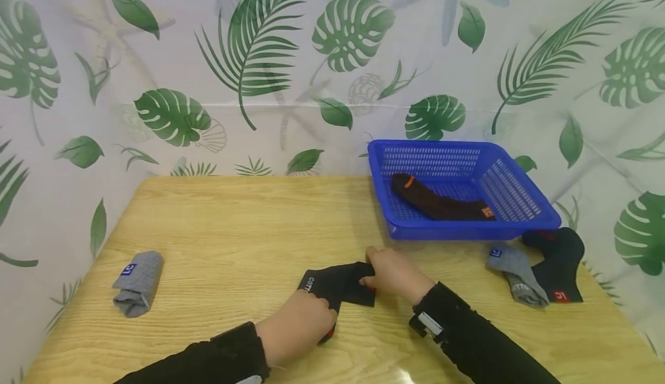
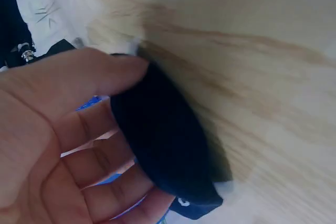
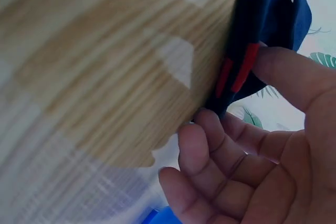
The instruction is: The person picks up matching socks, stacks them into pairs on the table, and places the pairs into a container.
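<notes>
A black sock pair (image 1: 343, 283) with white lettering lies bent on the table, between my two hands. My left hand (image 1: 297, 327) grips its near left part; in the left wrist view the thumb (image 2: 123, 72) lies over the dark cloth (image 2: 163, 129), the other fingers behind it. At the right end, my right hand (image 1: 397, 274) pinches the cuff. The right wrist view shows two red patches (image 3: 244, 67) there, close by the thumb (image 3: 278, 69). Part of the pair is hidden under the left hand.
A blue basket (image 1: 447, 231) holding dark brown socks (image 1: 441, 202) stands at the back right. Before it lie grey socks (image 1: 519, 277) and black socks (image 1: 568, 263), overlapping. A folded grey sock bundle (image 1: 139, 283) sits at the left. A leaf-printed cloth (image 1: 291, 101) hangs behind the table.
</notes>
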Demonstrator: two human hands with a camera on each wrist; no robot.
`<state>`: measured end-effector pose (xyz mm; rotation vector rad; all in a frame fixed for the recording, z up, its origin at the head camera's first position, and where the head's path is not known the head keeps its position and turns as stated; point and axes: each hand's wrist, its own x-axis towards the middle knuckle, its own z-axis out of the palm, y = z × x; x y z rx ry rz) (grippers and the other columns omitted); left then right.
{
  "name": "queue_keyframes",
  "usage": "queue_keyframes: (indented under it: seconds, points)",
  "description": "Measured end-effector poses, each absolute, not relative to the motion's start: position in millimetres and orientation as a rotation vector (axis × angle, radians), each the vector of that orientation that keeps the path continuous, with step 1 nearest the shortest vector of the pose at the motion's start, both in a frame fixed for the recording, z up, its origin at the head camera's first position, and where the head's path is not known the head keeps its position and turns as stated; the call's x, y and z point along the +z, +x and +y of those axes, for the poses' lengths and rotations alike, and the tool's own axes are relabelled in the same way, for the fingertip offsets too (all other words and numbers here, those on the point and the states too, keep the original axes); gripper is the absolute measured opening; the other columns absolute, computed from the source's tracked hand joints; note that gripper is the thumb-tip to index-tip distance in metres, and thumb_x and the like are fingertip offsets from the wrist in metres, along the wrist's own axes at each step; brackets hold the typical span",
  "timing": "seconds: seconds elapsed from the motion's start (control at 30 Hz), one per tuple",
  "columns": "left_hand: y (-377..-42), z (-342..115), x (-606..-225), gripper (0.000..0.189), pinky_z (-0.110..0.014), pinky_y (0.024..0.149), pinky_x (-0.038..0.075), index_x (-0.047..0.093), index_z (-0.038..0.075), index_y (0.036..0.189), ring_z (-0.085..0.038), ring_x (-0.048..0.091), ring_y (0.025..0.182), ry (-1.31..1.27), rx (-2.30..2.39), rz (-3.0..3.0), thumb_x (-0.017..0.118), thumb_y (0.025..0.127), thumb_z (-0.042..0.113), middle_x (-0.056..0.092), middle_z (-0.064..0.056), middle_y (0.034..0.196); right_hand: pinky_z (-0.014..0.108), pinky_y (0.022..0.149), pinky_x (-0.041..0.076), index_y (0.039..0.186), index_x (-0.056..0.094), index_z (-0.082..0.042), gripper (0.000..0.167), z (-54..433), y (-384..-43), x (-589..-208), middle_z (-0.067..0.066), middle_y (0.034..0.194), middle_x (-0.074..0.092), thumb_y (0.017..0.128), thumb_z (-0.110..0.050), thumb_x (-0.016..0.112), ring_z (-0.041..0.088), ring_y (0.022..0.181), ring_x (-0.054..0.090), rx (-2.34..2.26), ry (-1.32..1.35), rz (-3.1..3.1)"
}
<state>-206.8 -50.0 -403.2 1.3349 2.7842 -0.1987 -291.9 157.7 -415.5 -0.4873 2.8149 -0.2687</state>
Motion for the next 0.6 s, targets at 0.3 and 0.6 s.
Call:
queue_keyframes:
  seconds: [0.3, 0.6]
  points:
    - [-209.5, -51.0, -377.0, 0.012, -0.014, 0.052, 0.039, 0.062, 0.015, 0.089, -0.002, 0.044, 0.056, 1.243, 0.328, 2.695, 0.07, 0.085, 0.008, 0.055, 0.008, 0.068, 0.036, 0.066, 0.048, 0.091, 0.057, -0.01, 0.03, 165.4, -288.4, -415.4, 0.0, 0.078, 0.059, 0.079, -0.024, 0.081, 0.016, 0.072, 0.054, -0.322, -0.537, 2.793]
    - [-230.3, -100.2, -350.5, 0.034, -0.027, 0.06, 0.05, 0.046, 0.006, 0.123, -0.012, 0.063, 0.074, 0.687, 1.212, 2.606, 0.06, 0.092, 0.006, 0.064, -0.006, 0.093, 0.041, 0.079, 0.05, 0.096, 0.061, -0.009, 0.032, 179.5, -283.7, -415.2, 0.005, 0.089, 0.062, 0.075, -0.018, 0.084, 0.023, 0.087, 0.06, -0.342, -0.732, 2.754]
